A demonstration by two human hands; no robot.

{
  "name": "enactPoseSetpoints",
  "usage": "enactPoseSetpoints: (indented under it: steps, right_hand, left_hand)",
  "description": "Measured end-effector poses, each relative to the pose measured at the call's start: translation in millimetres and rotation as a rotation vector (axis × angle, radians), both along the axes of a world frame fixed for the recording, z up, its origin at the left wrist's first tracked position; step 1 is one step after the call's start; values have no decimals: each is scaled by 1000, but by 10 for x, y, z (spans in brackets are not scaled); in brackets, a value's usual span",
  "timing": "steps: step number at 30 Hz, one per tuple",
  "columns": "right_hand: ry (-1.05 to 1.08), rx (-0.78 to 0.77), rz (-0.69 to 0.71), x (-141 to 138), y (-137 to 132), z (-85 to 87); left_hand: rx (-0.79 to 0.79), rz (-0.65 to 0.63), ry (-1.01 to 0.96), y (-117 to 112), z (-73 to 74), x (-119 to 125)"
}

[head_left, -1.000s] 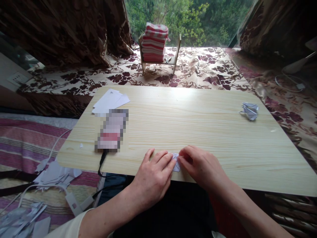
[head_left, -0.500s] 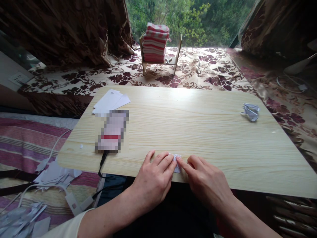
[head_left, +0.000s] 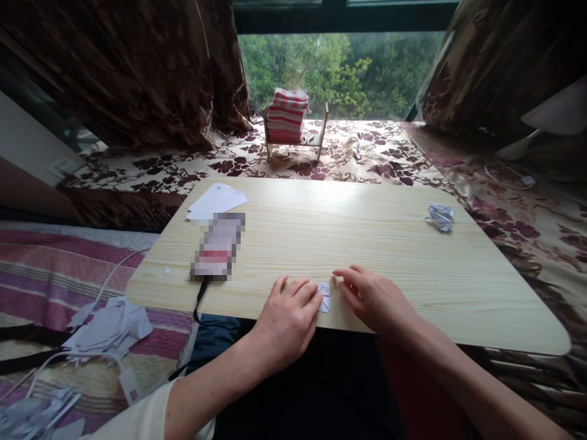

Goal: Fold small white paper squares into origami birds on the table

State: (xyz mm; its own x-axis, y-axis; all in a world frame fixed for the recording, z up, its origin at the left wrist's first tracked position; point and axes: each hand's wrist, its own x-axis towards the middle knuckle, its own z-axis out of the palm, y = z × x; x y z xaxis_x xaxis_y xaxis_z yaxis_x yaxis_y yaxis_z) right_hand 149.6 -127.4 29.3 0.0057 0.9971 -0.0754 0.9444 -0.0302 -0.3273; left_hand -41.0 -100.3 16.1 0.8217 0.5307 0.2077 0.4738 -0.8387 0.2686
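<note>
A small folded piece of pale paper (head_left: 324,297) lies near the front edge of the light wooden table (head_left: 367,238). My left hand (head_left: 288,311) rests flat on the table, its fingertips pressing on the paper's left side. My right hand (head_left: 371,296) hovers just right of the paper. Its fingers are loosely curled and apart, they hold nothing, and they do not touch the paper.
A crumpled folded paper figure (head_left: 440,216) sits at the table's far right. White sheets (head_left: 215,200) and a blurred flat object (head_left: 217,245) with a black cable (head_left: 200,297) lie at the left. A wooden rack of striped cloth (head_left: 288,113) stands behind. Paper scraps (head_left: 110,324) litter the floor.
My right hand has come off the small paper and drawn slightly to the right. My left hand stays pressed on it. The view has tilted upward.
</note>
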Motion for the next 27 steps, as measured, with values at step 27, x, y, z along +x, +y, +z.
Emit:
enactPoseSetpoints:
  steps: [27]
  right_hand:
    - [247,-61,16,-103,27,-25]
  left_hand:
    - [-326,329,-57,82,130,229]
